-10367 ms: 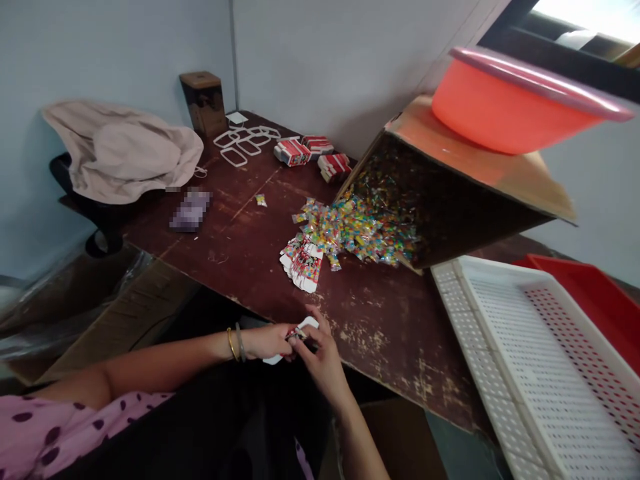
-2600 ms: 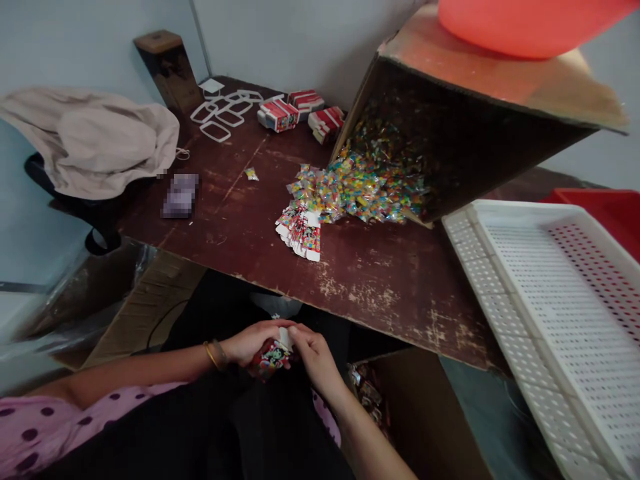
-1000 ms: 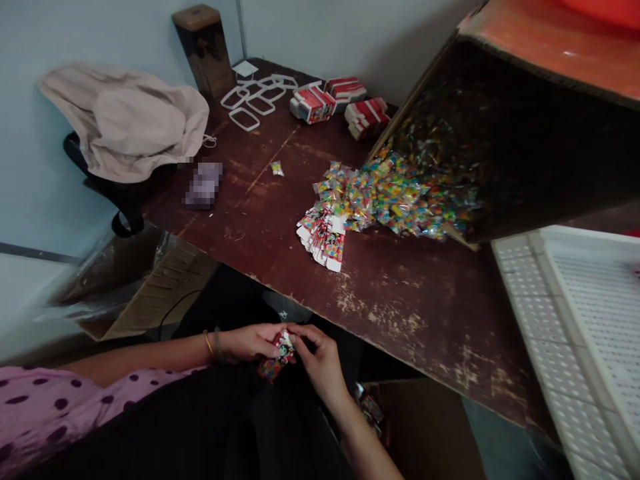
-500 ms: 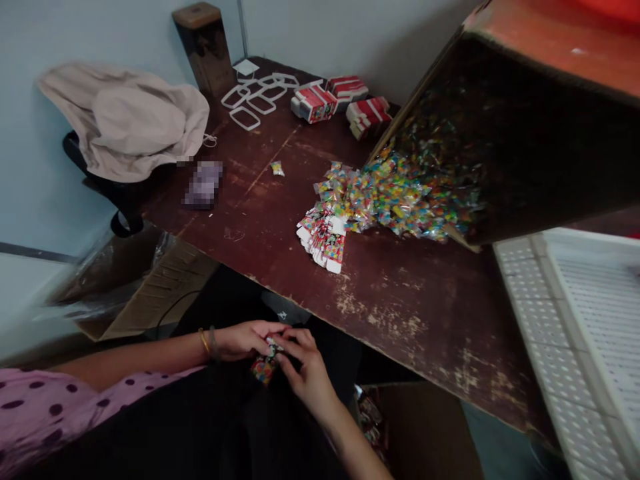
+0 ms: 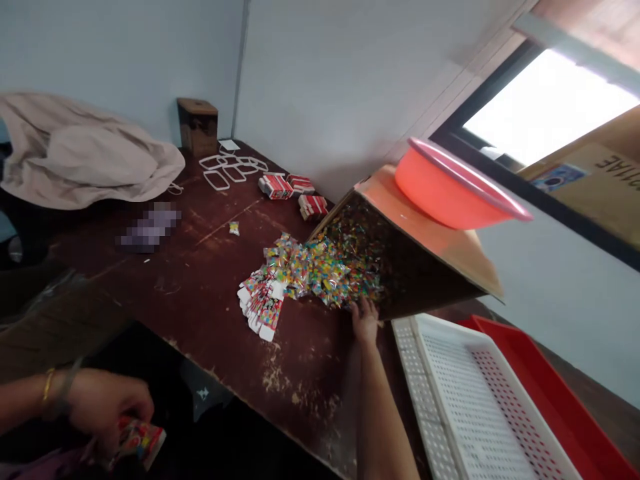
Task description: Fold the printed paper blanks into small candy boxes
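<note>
Low at the left, my left hand is closed around a small printed candy box, colourful with a pale end. My right hand reaches across the table to the near edge of a heap of clear candy packets, filled with many-coloured sweets. Its fingers are stretched out by the mouth of a large cardboard box tipped on its side, from which the packets spill. Whether the fingertips touch a packet I cannot tell. Beside the heap lies a fan of flat printed cartons.
On the carton sits an orange basin. A white perforated tray and a red tray stand at the right. Red-and-white bundles, white frames, a brown canister and a beige cloth hat are at the back.
My hands have come apart. The right has moved up and right to the candy heap, while the left has drawn down and left with the small box. The view has swung right and up.
</note>
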### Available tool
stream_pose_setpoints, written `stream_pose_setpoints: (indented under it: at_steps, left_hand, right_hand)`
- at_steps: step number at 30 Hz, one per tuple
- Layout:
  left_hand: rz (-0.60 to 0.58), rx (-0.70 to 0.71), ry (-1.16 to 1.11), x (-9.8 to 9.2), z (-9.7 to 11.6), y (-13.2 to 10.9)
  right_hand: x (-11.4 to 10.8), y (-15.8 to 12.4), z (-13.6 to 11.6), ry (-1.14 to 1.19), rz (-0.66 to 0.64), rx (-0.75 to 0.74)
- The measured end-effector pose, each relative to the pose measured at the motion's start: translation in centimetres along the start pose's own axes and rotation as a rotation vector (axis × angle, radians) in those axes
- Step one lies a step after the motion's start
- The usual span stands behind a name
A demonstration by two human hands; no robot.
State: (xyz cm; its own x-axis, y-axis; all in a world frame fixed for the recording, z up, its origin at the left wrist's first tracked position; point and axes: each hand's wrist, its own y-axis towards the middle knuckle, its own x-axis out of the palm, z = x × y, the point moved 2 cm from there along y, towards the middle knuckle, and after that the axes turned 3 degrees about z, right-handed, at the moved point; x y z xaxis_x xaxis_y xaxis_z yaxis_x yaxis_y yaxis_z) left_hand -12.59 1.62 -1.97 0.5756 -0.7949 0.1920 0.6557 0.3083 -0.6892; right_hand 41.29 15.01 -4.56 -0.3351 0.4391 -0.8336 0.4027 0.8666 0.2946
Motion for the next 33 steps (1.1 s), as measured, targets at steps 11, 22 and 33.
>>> stream_pose_setpoints:
  at_steps: [11, 22, 33]
  left_hand:
    - [-0.052, 0.154, -0.384, 4.9, 6.7, 9.3]
    - [-0.078, 0.254, -0.299, 8.4, 8.3, 11.1]
    - [-0.003, 0.328, -0.006, 8.1, 8.7, 8.1]
  right_hand:
    - [1.5, -15.3, -4.0, 0.061, 0.035, 0.045]
    - [-7.8, -21.9, -13.5, 0.478, -0.225, 0.035]
    - [-8.2, -20.7, -18.6, 0.115, -0.07, -0.271]
